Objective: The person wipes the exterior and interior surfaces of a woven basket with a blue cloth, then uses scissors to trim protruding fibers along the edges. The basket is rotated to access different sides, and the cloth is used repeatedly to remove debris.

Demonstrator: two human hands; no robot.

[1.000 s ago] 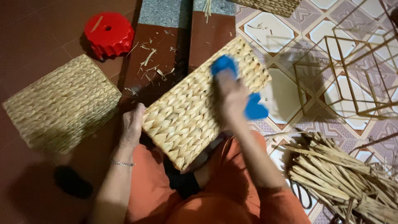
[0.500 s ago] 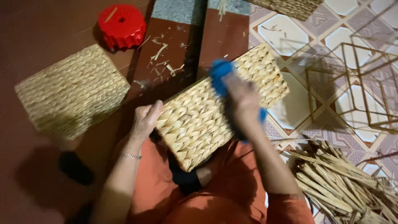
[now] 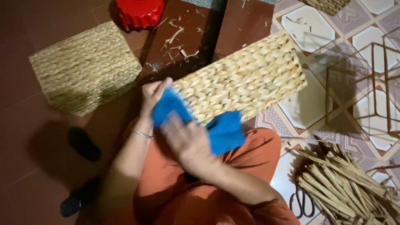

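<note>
The right hand (image 3: 185,141) lies flat over a blue cloth (image 3: 225,131), its fingers blurred but together and pressed down on the fabric rather than clamped round it. Half a second ago this hand and the cloth were up at the far end of the woven basket (image 3: 246,79); now they have swept back to its near edge, close to the lap, so one full pass along the weave looks finished. Just left of those fingers, the left hand (image 3: 152,96) has shifted too: its fingers curl over the basket's near corner, gripping it, with part of the cloth touching them. The basket rests tilted across the knees, its long side running away to the right. Beyond the left fingers sits a second woven basket (image 3: 85,68) on the dark floor, well apart. Farther still is a red plastic stool (image 3: 139,12) amid straw scraps. Right of the wiping hand lie scissors (image 3: 302,202) beside a bundle of reeds (image 3: 346,183), and a wire frame (image 3: 375,83) stands past them.
</note>
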